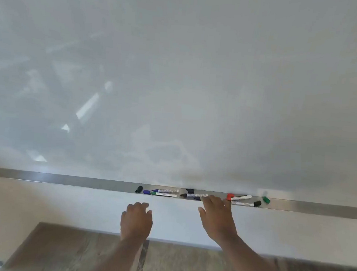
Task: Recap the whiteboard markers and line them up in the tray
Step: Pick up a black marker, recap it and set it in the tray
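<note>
You won't find any text you can read here. The white barrels of the markers (165,191) lying in the metal tray (63,179) carry dark printed label bands, but the print is too small and blurred to make out a word, brand or number. The whiteboard (177,81) above the tray shows only glare and faint wiped smears, no writing.

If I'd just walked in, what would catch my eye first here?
Probably the scatter of markers and loose caps, such as the red cap, in the metal tray under the big whiteboard. Next, the right hand reaching the tray's edge, the left hand hanging lower.
</note>
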`<action>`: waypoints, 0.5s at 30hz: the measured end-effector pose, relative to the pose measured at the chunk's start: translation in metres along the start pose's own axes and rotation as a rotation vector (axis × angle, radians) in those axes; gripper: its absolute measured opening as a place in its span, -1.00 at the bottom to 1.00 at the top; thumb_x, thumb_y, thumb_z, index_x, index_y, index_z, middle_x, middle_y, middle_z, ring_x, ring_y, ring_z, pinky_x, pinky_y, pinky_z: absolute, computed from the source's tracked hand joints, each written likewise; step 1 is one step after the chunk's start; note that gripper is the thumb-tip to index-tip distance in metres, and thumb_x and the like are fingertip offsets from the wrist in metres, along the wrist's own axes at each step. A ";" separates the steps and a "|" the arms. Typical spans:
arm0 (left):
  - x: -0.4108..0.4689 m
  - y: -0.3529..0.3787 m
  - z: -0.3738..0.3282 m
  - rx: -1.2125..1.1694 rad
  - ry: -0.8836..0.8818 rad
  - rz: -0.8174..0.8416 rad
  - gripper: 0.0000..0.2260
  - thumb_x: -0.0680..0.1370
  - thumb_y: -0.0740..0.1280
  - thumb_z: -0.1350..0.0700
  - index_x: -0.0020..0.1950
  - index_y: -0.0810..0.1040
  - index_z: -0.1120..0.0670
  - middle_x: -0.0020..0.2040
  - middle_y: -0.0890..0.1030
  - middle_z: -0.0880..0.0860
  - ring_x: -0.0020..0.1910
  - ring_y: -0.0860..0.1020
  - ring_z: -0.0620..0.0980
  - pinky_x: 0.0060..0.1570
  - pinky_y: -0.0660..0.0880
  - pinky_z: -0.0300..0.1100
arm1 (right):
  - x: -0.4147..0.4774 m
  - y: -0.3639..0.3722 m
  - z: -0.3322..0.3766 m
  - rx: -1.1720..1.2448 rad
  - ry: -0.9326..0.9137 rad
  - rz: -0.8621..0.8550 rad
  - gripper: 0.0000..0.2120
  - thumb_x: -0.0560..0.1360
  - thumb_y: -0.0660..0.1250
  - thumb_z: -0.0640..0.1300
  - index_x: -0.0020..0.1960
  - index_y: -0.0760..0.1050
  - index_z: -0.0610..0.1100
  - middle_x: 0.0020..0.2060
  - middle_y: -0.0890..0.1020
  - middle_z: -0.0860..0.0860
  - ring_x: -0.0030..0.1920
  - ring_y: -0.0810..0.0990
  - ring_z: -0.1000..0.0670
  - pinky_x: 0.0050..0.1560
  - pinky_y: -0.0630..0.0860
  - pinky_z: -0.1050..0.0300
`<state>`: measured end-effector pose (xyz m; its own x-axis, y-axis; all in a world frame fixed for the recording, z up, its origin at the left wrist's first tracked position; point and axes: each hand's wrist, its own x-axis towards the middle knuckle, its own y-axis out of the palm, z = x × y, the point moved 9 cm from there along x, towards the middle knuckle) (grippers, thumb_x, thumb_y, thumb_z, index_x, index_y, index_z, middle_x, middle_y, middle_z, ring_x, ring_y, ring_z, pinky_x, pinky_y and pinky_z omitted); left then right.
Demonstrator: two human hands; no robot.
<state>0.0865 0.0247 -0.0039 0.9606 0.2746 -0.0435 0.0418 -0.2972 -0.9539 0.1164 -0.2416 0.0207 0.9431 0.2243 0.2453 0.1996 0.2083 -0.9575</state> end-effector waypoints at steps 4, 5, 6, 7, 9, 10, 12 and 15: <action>0.064 -0.003 0.054 -0.177 -0.212 -0.032 -0.73 0.66 0.31 0.09 0.33 0.64 0.06 0.24 0.71 0.03 0.26 0.57 0.11 0.21 0.51 0.03 | 0.036 0.022 -0.003 -0.033 0.046 0.051 -0.87 0.49 0.44 -0.11 0.03 0.59 -0.02 -0.13 0.65 0.09 -0.07 0.63 -0.06 0.00 0.48 -0.06; 0.078 -0.003 0.057 -0.205 -0.222 -0.024 -0.79 0.64 0.33 0.11 0.23 0.67 0.05 0.16 0.72 0.04 0.19 0.59 0.14 0.16 0.52 0.03 | 0.045 0.027 -0.004 -0.037 0.058 0.067 -0.89 0.49 0.43 -0.15 0.00 0.59 -0.02 -0.16 0.65 0.08 -0.09 0.63 -0.07 -0.01 0.47 -0.05; 0.092 -0.001 0.059 -0.230 -0.226 -0.011 -0.88 0.62 0.34 0.14 0.06 0.68 0.04 0.03 0.73 0.05 0.07 0.59 0.16 0.09 0.54 0.04 | 0.052 0.034 -0.004 -0.048 0.066 0.087 -0.90 0.48 0.42 -0.18 -0.04 0.58 -0.02 -0.19 0.64 0.08 -0.12 0.62 -0.07 -0.04 0.44 -0.03; 0.105 0.001 0.061 -0.239 -0.233 0.005 -0.88 0.60 0.35 0.17 -0.10 0.64 0.05 -0.10 0.70 0.05 -0.03 0.58 0.18 0.04 0.55 0.07 | 0.060 0.041 -0.005 -0.070 0.076 0.114 -0.88 0.48 0.40 -0.21 -0.07 0.57 0.00 -0.22 0.62 0.09 -0.13 0.60 -0.06 -0.05 0.39 0.00; 0.128 0.007 0.067 -0.250 -0.246 0.051 -0.89 0.59 0.36 0.16 -0.11 0.64 0.11 -0.13 0.68 0.06 -0.02 0.58 0.21 0.02 0.53 0.07 | 0.073 0.056 -0.003 -0.109 0.084 0.201 -0.82 0.49 0.32 -0.27 -0.10 0.52 0.02 -0.23 0.59 0.08 -0.12 0.56 -0.05 -0.04 0.30 0.04; 0.138 0.010 0.069 -0.250 -0.241 0.066 -0.89 0.59 0.36 0.14 -0.01 0.68 0.12 -0.04 0.71 0.07 0.06 0.60 0.21 0.07 0.51 0.05 | 0.079 0.063 -0.003 -0.128 0.082 0.241 -0.79 0.48 0.29 -0.29 -0.13 0.48 0.02 -0.25 0.56 0.09 -0.13 0.54 -0.05 -0.05 0.28 0.05; 0.153 0.015 0.070 -0.212 -0.229 0.077 -0.80 0.61 0.37 0.11 0.19 0.69 0.07 0.14 0.73 0.06 0.22 0.58 0.19 0.20 0.45 0.05 | 0.089 0.073 0.001 -0.158 0.087 0.289 -0.73 0.44 0.27 -0.34 -0.21 0.37 0.03 -0.34 0.47 0.09 -0.22 0.46 -0.05 -0.10 0.26 0.05; 0.166 0.027 0.075 -0.129 -0.235 0.120 -0.70 0.63 0.34 0.08 0.35 0.64 -0.01 0.25 0.70 0.04 0.32 0.52 0.13 0.26 0.36 0.04 | 0.099 0.090 0.007 -0.188 0.062 0.346 -0.68 0.38 0.23 -0.39 -0.27 0.30 0.02 -0.41 0.43 0.08 -0.29 0.37 -0.07 -0.12 0.28 0.05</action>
<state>0.2267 0.1314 -0.0591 0.8714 0.4305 -0.2354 -0.0191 -0.4497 -0.8930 0.2259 -0.1944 -0.0403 0.9764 0.1913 -0.1007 -0.0931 -0.0484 -0.9945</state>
